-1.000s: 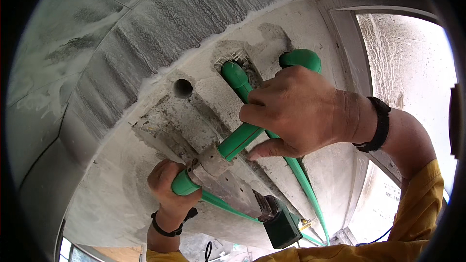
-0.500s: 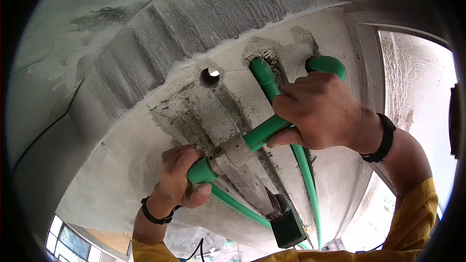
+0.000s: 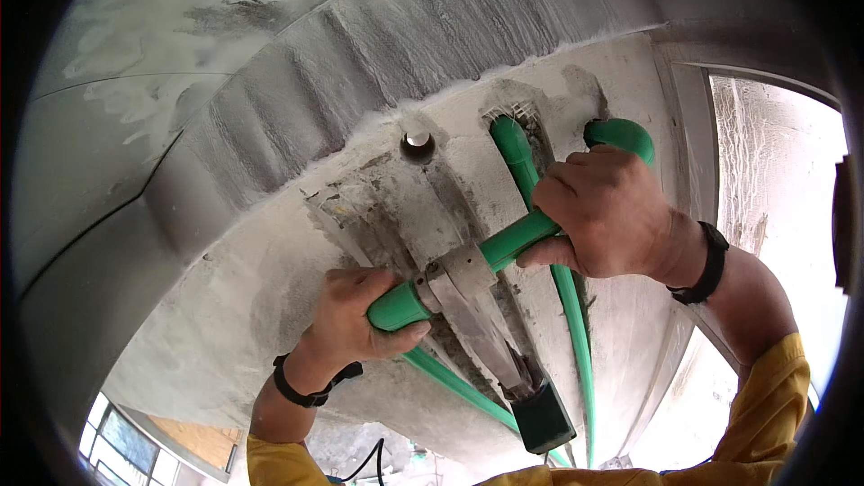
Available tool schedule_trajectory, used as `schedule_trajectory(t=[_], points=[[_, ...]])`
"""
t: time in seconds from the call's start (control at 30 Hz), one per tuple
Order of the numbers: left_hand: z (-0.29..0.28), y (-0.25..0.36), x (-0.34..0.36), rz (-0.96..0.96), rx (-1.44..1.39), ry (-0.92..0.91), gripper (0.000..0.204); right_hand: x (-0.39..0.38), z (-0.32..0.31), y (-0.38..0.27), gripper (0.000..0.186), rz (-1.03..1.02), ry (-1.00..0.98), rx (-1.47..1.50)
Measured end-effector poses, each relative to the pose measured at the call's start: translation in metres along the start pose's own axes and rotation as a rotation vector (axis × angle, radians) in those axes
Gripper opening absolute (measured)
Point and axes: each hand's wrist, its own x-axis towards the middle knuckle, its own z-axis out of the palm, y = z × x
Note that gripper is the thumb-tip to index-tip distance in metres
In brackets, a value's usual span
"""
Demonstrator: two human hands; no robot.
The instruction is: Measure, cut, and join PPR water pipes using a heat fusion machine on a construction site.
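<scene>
Where the rough grey plaster has been chased open, a wall [image 3: 225,306] carries two green pipes: one vertical pipe [image 3: 517,157] sits in its groove and runs down behind the right hand, and a second, slanting pipe [image 3: 450,382] passes low under the left hand. Just left of the vertical pipe's top is a small round hole [image 3: 417,142] in the plaster. At the upper right a green elbow fitting [image 3: 621,137] shows above the knuckles. A bright window opening [image 3: 774,189] fills the right edge, and a black cable [image 3: 364,463] hangs at the bottom.

Crossing in front of the chase is a pipe welding tool [image 3: 468,292], its grey metal blade running down to a black handle [image 3: 544,418]; it hides part of the groove and the slanting pipe. A green pipe piece [image 3: 515,238] enters the tool from the upper right, and a shorter green piece [image 3: 398,308] from the lower left.

Reaching up from the lower edge, the left hand [image 3: 355,324] has its fingers [image 3: 396,337] wrapped shut around the short piece, touching the tool's head; a black band sits at that wrist. The right hand [image 3: 607,211] comes in from the right, yellow sleeve below, black wristband on, fingers curled tight over the longer piece, knuckles outward.
</scene>
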Motion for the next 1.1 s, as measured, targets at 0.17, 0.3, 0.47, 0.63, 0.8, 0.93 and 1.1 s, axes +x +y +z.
schedule_trajectory(t=[0.17,0.3,0.47,0.63,0.8,0.93,1.1], points=[[0.002,-0.002,0.000,0.014,0.025,0.063,0.038,0.000,0.002,-0.001,0.058,0.016,0.045,0.013],[0.006,-0.004,-0.002,0.023,0.049,0.094,0.042,-0.002,0.003,-0.003,0.056,0.050,0.017,0.015],[0.007,-0.002,-0.002,0.046,0.115,0.095,0.052,-0.005,0.001,-0.001,0.054,0.050,-0.004,0.052],[0.009,0.000,0.002,0.077,0.112,0.081,0.054,-0.008,-0.008,0.001,0.046,0.063,-0.047,0.136],[0.010,-0.006,0.002,0.086,0.085,0.087,0.054,-0.003,-0.011,0.001,0.046,0.061,-0.172,0.118],[0.008,-0.008,-0.001,0.108,0.120,0.070,0.054,0.000,-0.014,0.003,0.049,0.025,-0.264,0.136],[0.007,-0.005,-0.002,0.097,0.120,0.057,0.054,-0.002,-0.016,0.002,0.048,0.019,-0.269,0.128]])
